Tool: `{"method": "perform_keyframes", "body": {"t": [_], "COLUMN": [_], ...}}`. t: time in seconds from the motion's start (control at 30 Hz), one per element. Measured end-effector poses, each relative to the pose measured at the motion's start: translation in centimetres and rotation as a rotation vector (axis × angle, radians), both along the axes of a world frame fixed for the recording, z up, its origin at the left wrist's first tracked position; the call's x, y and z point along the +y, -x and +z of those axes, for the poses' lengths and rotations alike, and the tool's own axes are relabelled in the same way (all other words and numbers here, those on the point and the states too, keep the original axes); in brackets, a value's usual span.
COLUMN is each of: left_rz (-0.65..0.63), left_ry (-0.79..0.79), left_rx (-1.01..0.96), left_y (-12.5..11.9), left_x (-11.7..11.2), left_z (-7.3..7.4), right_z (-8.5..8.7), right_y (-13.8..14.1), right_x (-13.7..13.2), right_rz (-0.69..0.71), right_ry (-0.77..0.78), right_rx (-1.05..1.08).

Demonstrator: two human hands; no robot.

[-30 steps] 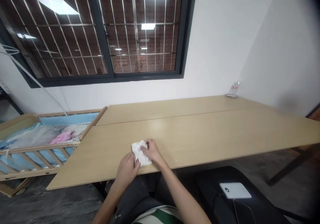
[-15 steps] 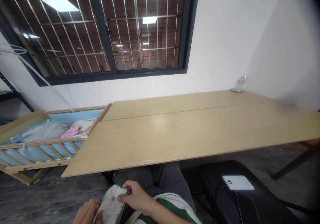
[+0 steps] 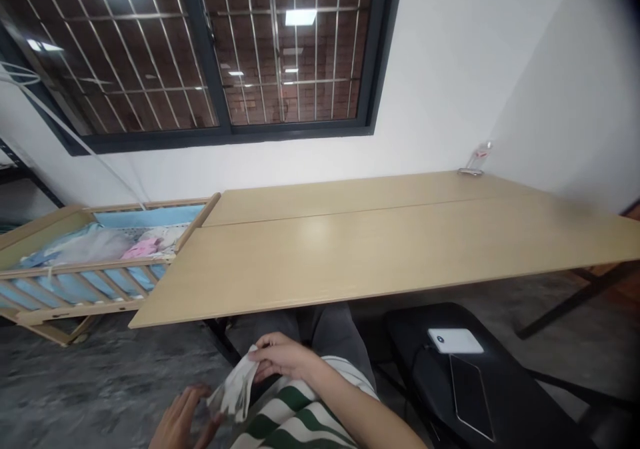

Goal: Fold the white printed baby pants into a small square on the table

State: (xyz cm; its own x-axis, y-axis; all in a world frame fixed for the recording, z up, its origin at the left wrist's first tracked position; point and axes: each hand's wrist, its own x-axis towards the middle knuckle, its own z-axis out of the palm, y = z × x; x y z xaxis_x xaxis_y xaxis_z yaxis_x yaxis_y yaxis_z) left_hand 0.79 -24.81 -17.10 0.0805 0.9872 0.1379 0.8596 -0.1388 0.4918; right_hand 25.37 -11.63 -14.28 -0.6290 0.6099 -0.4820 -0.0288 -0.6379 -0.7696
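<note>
A small white cloth (image 3: 235,389) with a faint print hangs over my lap, below the near edge of the wooden table (image 3: 380,255). My right hand (image 3: 283,359) pinches its upper end. My left hand (image 3: 183,419) is at its lower end, fingers curled against the fabric. Both hands are off the table, above my grey trousers and striped green-and-white shirt.
A wooden baby crib (image 3: 85,262) with blue lining and clothes stands against the table's left end. A black chair (image 3: 480,382) on the right carries a white power bank (image 3: 455,341) and a dark phone (image 3: 470,395). A small bottle (image 3: 477,159) sits at the far right corner.
The cloth left the tabletop and came down to my lap with both hands. Since half a second ago it has been drawn out longer between my hands.
</note>
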Motion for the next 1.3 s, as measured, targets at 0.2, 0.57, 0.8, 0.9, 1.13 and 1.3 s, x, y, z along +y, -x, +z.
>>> {"method": "perform_keyframes", "body": {"t": [0.2,0.57,0.8,0.9,1.13,1.3], "left_rz": [-0.179,-0.242,-0.211,-0.119,0.047,0.209], "left_ry": [-0.219,-0.191,-0.161,-0.128,-0.193,-0.304], "left_rx": [-0.024,-0.050,-0.076,-0.128,-0.174,-0.166], "left_y": [-4.0,-4.5,-3.0,-2.3,0.4,1.8], "left_x": [0.9,0.0,-0.7,-1.2,-1.5,-2.1], "left_z": [-0.2,1.5,3.5,4.0,5.0,6.0], "right_z": [0.6,1.7,0.4,0.9,5.6,6.8], "right_y": [-2.3,-2.4,-0.6,0.3,3.2,5.3], "right_x": [-0.2,-0.9,-1.6,-2.3,-3.3,-3.0], "right_rz": [-0.066,0.187,0.264,0.261,0.550,0.624], "right_ry": [0.049,0.037,0.014,-0.068,-0.710,-0.933], "right_rx": [0.098,0.161,0.093,0.001,-0.199,-0.322]}}
